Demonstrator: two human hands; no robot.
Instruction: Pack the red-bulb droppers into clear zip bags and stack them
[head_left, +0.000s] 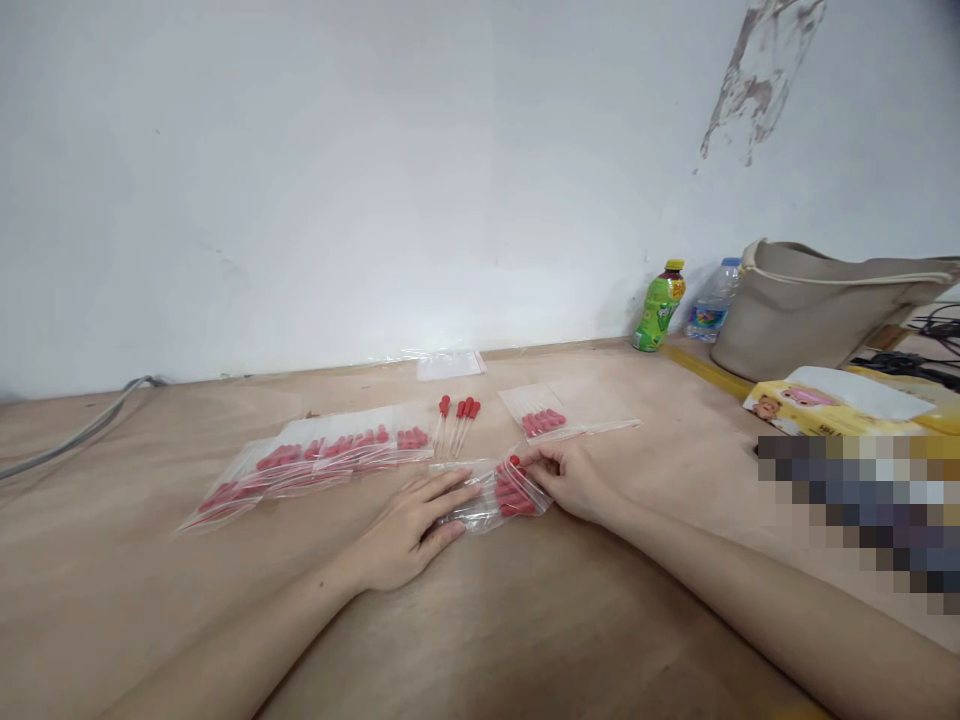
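My left hand (409, 525) lies flat, fingers stretched, on a clear zip bag (495, 495) holding several red-capped droppers. My right hand (566, 480) pinches the right end of that same bag, at its sealing strip. Three loose red-capped droppers (459, 418) lie just beyond the bag. A row of filled bags (315, 460) stretches to the left, and another filled bag (551, 418) lies beyond my right hand.
Empty clear bags (450, 363) lie by the wall. A green bottle (659, 306), a water bottle (711, 300) and a beige bag (817, 305) stand at the back right. A tissue pack (832, 405) sits at the right. A grey cable (82, 430) runs at the left.
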